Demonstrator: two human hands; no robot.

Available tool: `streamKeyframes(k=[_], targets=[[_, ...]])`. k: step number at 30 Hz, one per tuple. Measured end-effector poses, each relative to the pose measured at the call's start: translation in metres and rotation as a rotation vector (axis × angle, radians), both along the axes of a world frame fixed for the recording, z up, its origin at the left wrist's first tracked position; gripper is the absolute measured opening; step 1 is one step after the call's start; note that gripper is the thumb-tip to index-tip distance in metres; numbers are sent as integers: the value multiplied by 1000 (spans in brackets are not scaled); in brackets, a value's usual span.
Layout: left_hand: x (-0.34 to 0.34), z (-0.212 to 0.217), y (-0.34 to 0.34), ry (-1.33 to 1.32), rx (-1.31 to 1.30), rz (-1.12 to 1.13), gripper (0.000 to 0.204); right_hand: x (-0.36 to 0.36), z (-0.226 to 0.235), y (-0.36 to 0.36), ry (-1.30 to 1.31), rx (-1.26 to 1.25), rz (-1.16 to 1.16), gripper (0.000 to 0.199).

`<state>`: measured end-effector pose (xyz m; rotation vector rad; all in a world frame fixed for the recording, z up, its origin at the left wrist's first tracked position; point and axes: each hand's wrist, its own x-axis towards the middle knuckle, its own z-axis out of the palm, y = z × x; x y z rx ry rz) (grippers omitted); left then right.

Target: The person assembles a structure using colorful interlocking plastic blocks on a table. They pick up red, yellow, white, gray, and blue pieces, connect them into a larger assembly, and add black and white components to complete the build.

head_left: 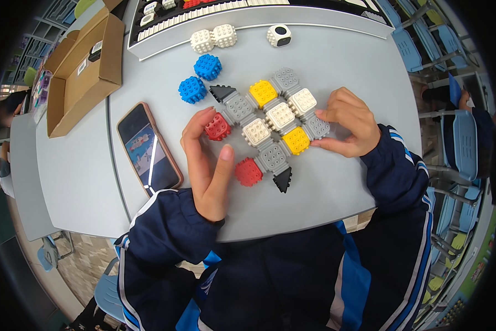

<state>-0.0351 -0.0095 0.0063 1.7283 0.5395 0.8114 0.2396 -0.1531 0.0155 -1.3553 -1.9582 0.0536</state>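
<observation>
A flat model of joined knobbly building blocks lies on the grey table. Its middle has white blocks (281, 116), yellow blocks (296, 140) and grey blocks (272, 156). At its left side sit a red block (217, 127) and a second red block (249, 172), plus black pointed pieces (282, 180). My right hand (348, 124) pinches the grey block (318, 127) at the model's right end between thumb and fingers. My left hand (203, 171) curves around the upper red block with thumb and fingers apart; its fingertips are close to that block, and whether they touch it is unclear.
Two loose blue blocks (208, 67) lie beyond the model. Farther back are a joined pair of white blocks (213, 38), a white cube with a black face (280, 36) and a long parts tray (264, 21). A phone (150, 149) and an open cardboard box (85, 83) are at left.
</observation>
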Motion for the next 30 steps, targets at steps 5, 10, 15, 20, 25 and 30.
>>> streamKeyframes(k=[5,10,15,20,25,30], targets=[[-6,10,8,168,354,-13,58,1,-1,-1,25,1,12,47],[-1,11,11,268,595,-85,70,-1,-1,-1,32,-1,20,46],[0,19,8,366,774,-142,75,-7,1,-1,7,7,84,46],[1,16,9,386,724,-166,76,-11,-5,0,3,25,130,46],[3,15,10,292,715,-171,71,-10,3,-2,19,-24,110,42],[0,17,10,262,745,-175,69,-14,8,-7,-45,-11,61,45]])
